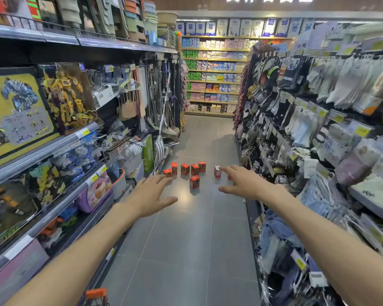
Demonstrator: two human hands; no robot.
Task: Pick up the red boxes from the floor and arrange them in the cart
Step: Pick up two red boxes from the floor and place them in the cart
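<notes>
Standing red boxes (190, 172) seen on floor (186, 250); left hand (152, 196), right hand (243, 182) outstretched, fingers spread, nothing held; cart (96, 294) corner seen, contents hidden.

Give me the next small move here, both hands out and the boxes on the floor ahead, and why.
Probably step closer and crouch toward the red boxes. Both the left hand and the right hand are open and hold nothing, and the boxes stand on the floor further down the aisle, apparently out of reach. Only an orange cart handle shows at the bottom edge.
</notes>
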